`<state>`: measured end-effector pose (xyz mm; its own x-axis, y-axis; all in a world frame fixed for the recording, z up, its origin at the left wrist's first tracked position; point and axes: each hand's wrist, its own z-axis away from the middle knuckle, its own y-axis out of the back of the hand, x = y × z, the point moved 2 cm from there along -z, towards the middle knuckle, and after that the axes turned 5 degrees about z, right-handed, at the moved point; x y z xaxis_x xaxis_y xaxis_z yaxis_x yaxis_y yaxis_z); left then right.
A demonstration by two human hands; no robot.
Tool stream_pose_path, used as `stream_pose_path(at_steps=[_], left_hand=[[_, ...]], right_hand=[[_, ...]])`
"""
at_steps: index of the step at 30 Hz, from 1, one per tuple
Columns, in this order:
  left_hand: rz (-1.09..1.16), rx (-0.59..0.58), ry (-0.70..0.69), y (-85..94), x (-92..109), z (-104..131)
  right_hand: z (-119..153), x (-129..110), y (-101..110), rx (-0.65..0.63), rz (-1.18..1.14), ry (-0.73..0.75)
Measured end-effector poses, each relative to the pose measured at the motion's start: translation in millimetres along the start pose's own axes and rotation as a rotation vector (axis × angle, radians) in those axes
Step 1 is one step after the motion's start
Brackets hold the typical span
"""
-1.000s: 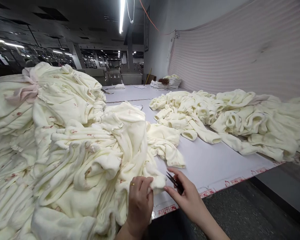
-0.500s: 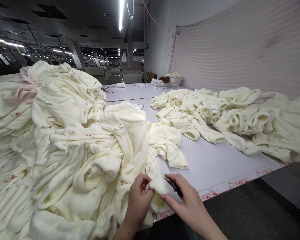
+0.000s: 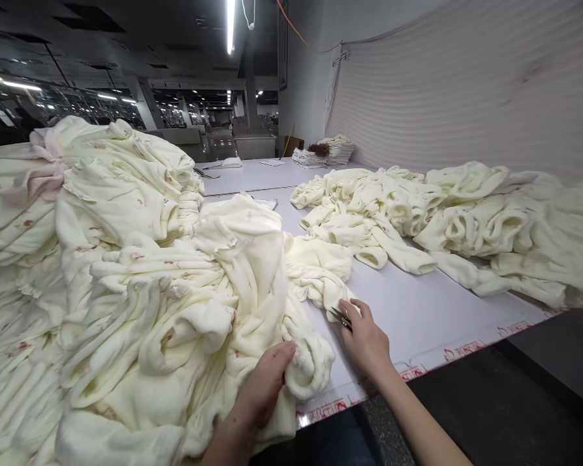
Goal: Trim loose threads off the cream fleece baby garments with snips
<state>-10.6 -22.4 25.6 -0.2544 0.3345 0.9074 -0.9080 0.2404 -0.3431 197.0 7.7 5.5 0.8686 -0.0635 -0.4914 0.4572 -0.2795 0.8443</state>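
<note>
My left hand (image 3: 267,382) is closed on the edge of a pale yellow fleece garment leg or sleeve (image 3: 313,366), whose rounded open end curls toward the right. This piece hangs near the table's front edge. In my right hand (image 3: 366,340) is a pair of dark thread snips (image 3: 341,318), blades pointing left. The snips lie right beside the end of a second pale yellow garment part (image 3: 325,278) on the table; whether the fingers touch that cloth I cannot tell. A large heap of the same printed fleece garments (image 3: 140,278) rises at my left.
More pale yellow garments (image 3: 466,220) lie along the right side of the white table (image 3: 398,323), by a striped cloth hanging (image 3: 442,97). Stacked folded cloths (image 3: 337,150) stand at the back. Red-printed tape (image 3: 466,354) runs along the table's front edge.
My right hand with the snips has moved away from the left hand, forward to the second garment part. The left hand has lowered slightly, and the cloth end it holds now opens rightward.
</note>
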Motion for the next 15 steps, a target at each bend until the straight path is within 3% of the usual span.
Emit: stream_pose_path(at_steps=[2,4,5,8,10,11,13,15], left_hand=[[-0.252,0.041,-0.17,2.9,10.6,5.6],[-0.469,-0.038,-0.25,6.3,19.0,15.0],[-0.561,-0.113,-0.211,8.5,20.7,20.0],[-0.834,-0.304,0.129,16.3,19.2,31.7],[-0.929,-0.355,0.286,15.7,19.0,31.7],[-0.926,-0.35,0.287,11.8,20.0,28.1],[-0.888,-0.251,0.101,-2.2,23.7,13.6],[-0.879,-0.073,-0.232,-19.9,27.7,-5.0]], right_hand=[[-8.0,11.7,-4.0,-0.019,0.009,-0.019],[-12.9,19.8,-5.3,-0.03,-0.011,-0.023],[-14.5,22.6,-4.8,-0.028,-0.032,-0.026],[-17.0,26.7,-0.1,-0.033,-0.14,-0.03],[-15.7,24.2,4.6,-0.048,-0.231,-0.014],[-13.6,21.0,7.3,-0.057,-0.275,0.002],[-6.8,11.1,12.8,-0.072,-0.342,0.043],[2.8,-1.6,18.0,-0.083,-0.394,0.102]])
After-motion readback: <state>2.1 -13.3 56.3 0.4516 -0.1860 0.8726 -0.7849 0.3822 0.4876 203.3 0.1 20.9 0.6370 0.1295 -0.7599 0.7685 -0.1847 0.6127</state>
